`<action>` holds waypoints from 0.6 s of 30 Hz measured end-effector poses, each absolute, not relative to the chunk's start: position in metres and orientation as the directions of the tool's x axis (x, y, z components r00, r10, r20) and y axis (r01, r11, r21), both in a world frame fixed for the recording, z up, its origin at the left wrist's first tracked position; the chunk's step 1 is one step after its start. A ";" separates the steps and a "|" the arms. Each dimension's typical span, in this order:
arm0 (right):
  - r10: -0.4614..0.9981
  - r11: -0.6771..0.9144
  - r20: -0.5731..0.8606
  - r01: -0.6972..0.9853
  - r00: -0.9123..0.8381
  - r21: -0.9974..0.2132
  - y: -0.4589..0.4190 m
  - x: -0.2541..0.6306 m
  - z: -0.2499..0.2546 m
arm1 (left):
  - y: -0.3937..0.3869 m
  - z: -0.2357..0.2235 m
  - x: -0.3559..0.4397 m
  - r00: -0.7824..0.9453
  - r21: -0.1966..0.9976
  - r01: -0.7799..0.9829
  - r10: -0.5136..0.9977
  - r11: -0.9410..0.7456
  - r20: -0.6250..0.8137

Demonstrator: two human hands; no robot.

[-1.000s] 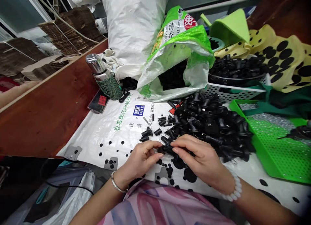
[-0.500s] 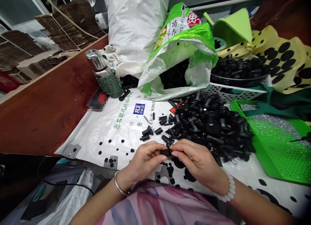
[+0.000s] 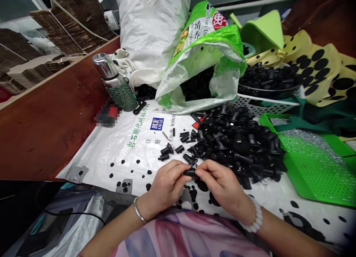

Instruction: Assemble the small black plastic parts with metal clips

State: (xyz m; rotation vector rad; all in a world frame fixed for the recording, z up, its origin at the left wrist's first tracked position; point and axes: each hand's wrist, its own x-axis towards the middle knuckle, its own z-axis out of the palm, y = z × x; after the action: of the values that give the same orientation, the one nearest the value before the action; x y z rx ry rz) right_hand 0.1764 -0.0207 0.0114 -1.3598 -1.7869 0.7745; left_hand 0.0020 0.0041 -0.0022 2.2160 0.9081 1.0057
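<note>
over the white sheet [image 3: 97,153], a small dark cylindrical piece [image 3: 190,172] sits lengthwise: your left grip [image 3: 167,182] is clamped on one end, your right grip [image 3: 224,183] on the other. just beyond, rightward, lies a heap of black parts [image 3: 236,140]; a green tray [image 3: 311,177] flanks it, an open bag [image 3: 232,38] stands behind.

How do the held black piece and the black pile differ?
- Support: the held black piece is between the fingertips of the left hand and right hand; the black pile lies on the white sheet.
- Count: the held black piece is one small item; the black pile has many parts.
- Direction: the held black piece lies crosswise; the black pile points every way.

Shared: black colour.
</note>
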 end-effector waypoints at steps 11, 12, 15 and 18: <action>0.703 0.708 0.602 0.459 -0.379 -0.537 -0.035 0.182 0.003 | 0.000 -0.005 -0.006 0.681 0.836 -0.083 0.643 0.543 -0.350; 0.715 0.696 0.595 0.449 -0.367 -0.560 -0.035 0.182 0.002 | 0.000 -0.004 -0.006 0.674 0.840 -0.087 0.653 0.535 -0.346; 0.790 0.610 0.547 0.441 -0.276 -0.658 -0.034 0.181 -0.003 | -0.002 0.002 -0.003 0.593 0.920 -0.038 0.750 0.391 -0.294; 0.848 0.524 0.497 0.440 -0.187 -0.729 -0.033 0.179 -0.007 | -0.003 0.006 0.001 0.531 0.991 0.056 0.837 0.121 -0.132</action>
State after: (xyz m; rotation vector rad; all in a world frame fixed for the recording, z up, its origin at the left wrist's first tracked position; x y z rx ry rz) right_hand 0.1787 -0.0335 -0.0070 -1.0706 -1.8137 0.5374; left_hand 0.0007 -0.0034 0.0064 1.3427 0.8610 0.6877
